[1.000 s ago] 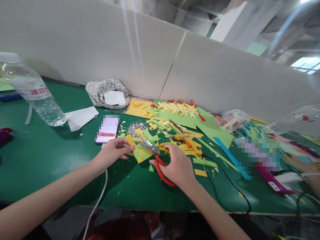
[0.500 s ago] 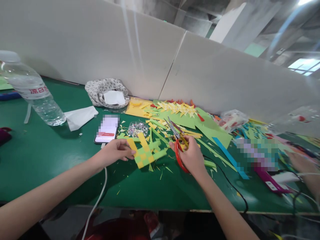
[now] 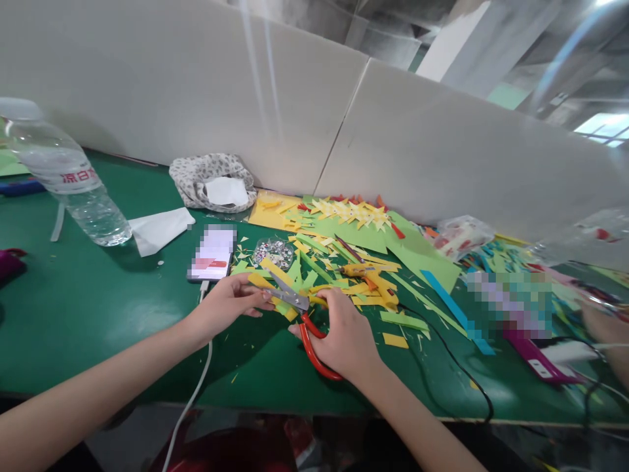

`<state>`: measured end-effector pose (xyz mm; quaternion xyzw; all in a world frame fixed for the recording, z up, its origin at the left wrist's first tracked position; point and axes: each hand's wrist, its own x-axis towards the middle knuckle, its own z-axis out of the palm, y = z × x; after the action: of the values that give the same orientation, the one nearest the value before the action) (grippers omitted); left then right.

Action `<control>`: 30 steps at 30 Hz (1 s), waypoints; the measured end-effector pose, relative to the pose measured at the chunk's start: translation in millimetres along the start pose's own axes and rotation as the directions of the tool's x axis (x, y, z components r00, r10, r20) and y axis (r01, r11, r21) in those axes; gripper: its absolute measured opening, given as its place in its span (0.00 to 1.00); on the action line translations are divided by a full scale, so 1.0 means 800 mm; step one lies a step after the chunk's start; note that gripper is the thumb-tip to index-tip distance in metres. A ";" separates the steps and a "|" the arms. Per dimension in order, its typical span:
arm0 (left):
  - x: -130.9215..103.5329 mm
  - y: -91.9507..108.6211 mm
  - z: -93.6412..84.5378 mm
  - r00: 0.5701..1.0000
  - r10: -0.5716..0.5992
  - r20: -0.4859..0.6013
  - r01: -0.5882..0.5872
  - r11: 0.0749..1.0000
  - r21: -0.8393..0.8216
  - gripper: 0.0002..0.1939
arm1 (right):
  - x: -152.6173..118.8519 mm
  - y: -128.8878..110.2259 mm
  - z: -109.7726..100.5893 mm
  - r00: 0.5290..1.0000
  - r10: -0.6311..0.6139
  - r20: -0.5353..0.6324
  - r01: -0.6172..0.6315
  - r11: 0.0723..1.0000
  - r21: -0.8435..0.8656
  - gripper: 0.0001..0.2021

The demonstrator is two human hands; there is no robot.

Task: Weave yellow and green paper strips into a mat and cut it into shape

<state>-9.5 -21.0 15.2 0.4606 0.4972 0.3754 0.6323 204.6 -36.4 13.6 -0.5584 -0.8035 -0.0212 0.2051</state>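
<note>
My left hand (image 3: 234, 298) pinches a woven yellow and green paper piece (image 3: 287, 310) between thumb and fingers. In my right hand (image 3: 344, 334) is a pair of red-handled scissors (image 3: 314, 347), its blades spread and lying across the woven piece near my left fingertips. The blades cover part of the paper, so I cannot tell exactly where they meet it. Just beyond my hands lie green and yellow paper strips and a round clear box (image 3: 273, 253) of small googly eyes. A yellow glue gun (image 3: 378, 282) rests among the strips, past my right hand.
A phone (image 3: 213, 252) with a white cable lies left, near a water bottle (image 3: 78, 183) and tissue (image 3: 160, 231). A patterned cloth pouch (image 3: 184, 180) and a spiky yellow paper woven strip (image 3: 351, 212) stand by the partition. At right are a magenta power strip (image 3: 540, 364) and another person's hand (image 3: 604, 328).
My right hand has moved left and down with the scissors, bringing the blades onto the woven paper. The glue gun behind is now uncovered. My left hand has stayed nearly in place.
</note>
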 end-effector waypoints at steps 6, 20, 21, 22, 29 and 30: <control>-0.001 0.001 0.001 0.999 0.034 0.028 -0.034 0.999 0.010 0.07 | 0.000 0.003 -0.002 0.998 -0.066 0.000 0.066 0.998 -0.011 0.21; -0.005 -0.002 0.007 0.998 0.013 0.061 -0.010 0.999 -0.036 0.07 | -0.002 -0.002 -0.003 0.997 -0.074 -0.002 0.074 0.997 0.002 0.23; -0.005 -0.003 0.007 0.998 0.003 0.061 0.000 0.999 -0.049 0.07 | -0.002 -0.002 -0.004 0.997 -0.075 -0.004 0.075 0.997 0.004 0.22; -0.004 -0.004 0.006 0.998 -0.006 0.062 0.010 0.998 -0.063 0.07 | -0.003 -0.002 -0.004 0.997 -0.076 -0.008 0.076 0.997 0.004 0.22; -0.005 -0.006 0.008 0.997 -0.028 0.068 0.037 0.991 -0.128 0.09 | -0.002 -0.005 -0.008 0.998 -0.059 0.005 0.059 0.998 -0.015 0.21; -0.005 -0.005 0.008 0.997 -0.032 0.065 0.040 0.990 -0.133 0.08 | -0.002 -0.006 -0.009 0.999 -0.052 0.014 0.052 0.999 -0.012 0.21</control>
<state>-3.9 -27.5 12.7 0.4196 0.4592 0.3818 0.6836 203.0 -41.5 20.2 -0.5389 -0.8189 -0.0274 0.1955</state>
